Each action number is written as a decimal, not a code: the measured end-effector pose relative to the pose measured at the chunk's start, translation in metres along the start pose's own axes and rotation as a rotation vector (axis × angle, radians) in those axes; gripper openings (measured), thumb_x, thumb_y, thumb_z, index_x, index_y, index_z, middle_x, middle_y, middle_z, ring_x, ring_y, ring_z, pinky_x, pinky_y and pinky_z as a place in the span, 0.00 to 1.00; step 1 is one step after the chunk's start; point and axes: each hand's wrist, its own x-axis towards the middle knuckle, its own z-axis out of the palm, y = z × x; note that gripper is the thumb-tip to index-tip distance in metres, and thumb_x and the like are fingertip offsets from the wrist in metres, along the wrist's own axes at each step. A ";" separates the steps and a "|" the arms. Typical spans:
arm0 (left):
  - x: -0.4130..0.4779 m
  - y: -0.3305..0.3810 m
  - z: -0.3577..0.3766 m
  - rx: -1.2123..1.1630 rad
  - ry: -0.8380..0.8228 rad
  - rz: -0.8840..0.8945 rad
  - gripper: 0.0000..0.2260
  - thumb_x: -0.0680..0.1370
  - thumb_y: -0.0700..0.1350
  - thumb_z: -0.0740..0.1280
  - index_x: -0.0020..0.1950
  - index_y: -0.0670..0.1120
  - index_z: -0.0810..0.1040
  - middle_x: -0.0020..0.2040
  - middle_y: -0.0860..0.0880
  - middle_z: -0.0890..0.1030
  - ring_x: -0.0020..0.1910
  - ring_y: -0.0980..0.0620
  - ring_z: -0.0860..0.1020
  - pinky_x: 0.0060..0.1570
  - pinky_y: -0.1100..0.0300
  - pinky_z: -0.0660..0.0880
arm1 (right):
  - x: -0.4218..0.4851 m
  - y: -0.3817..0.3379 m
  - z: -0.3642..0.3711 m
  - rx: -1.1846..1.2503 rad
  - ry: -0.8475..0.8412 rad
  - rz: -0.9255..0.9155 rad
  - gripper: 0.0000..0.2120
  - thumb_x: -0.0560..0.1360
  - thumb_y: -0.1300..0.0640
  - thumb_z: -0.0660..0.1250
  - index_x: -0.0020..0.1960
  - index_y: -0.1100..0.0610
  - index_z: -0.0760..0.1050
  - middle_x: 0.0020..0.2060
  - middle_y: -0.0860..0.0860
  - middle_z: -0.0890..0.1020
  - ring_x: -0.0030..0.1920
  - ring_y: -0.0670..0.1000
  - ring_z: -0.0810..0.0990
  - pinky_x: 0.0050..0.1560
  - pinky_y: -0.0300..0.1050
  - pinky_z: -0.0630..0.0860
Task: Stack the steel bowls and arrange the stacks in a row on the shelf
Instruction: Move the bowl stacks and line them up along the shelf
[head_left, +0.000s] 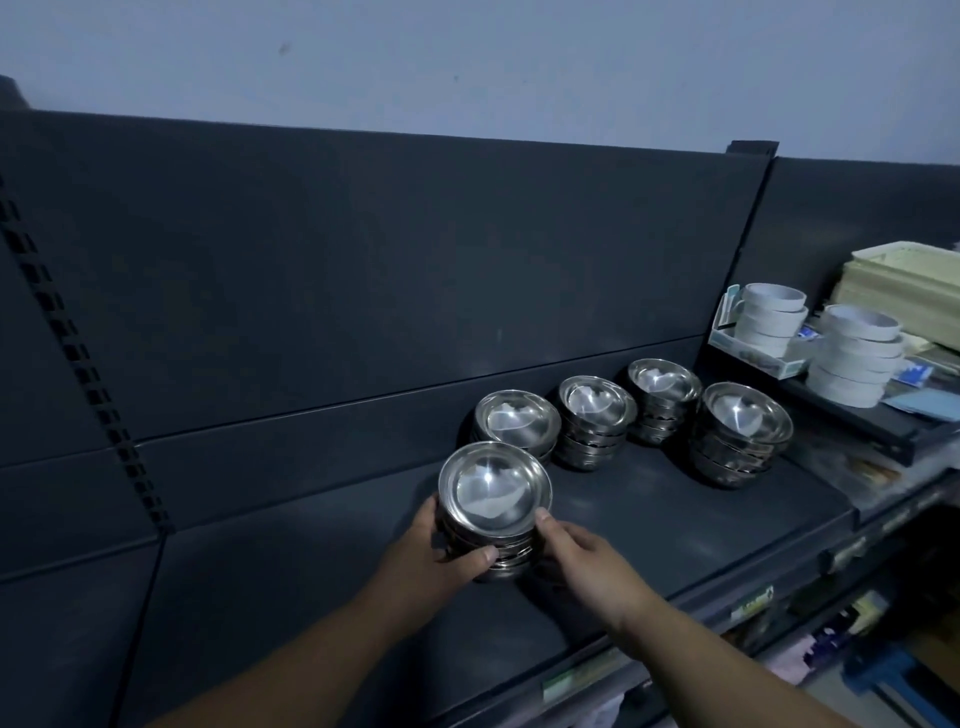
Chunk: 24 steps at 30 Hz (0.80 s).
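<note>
The left grip (426, 556) and the right grip (582, 561) curl round the near stack (493, 493) of steel bowls, 1 on each side, so the pile does not slip or lean. It seems to sit at the front left of the shelf (649, 519). The 3 back stacks (595, 415) stand in a line by the back wall, and the front stack (740, 431) stands alone on the right. I think the near stack should go to the left end of that line.
</note>
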 end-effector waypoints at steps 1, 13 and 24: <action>0.001 0.000 0.001 0.031 0.010 0.005 0.34 0.61 0.54 0.77 0.65 0.57 0.69 0.58 0.57 0.81 0.57 0.62 0.79 0.59 0.62 0.75 | 0.003 -0.002 -0.003 -0.001 -0.014 -0.001 0.41 0.57 0.21 0.64 0.60 0.45 0.78 0.54 0.43 0.84 0.57 0.45 0.81 0.66 0.49 0.73; -0.007 -0.009 0.050 0.203 0.303 -0.027 0.39 0.65 0.43 0.79 0.68 0.60 0.61 0.55 0.66 0.74 0.54 0.66 0.75 0.49 0.76 0.69 | 0.028 0.013 -0.046 -0.076 -0.237 -0.044 0.22 0.70 0.33 0.65 0.54 0.48 0.80 0.48 0.44 0.86 0.52 0.46 0.83 0.63 0.50 0.76; -0.002 -0.016 0.078 0.228 0.527 -0.033 0.44 0.56 0.47 0.81 0.66 0.61 0.63 0.58 0.62 0.76 0.61 0.58 0.75 0.64 0.58 0.72 | 0.065 0.010 -0.069 -0.373 -0.326 -0.450 0.42 0.64 0.57 0.80 0.72 0.49 0.63 0.60 0.41 0.76 0.62 0.42 0.74 0.65 0.37 0.69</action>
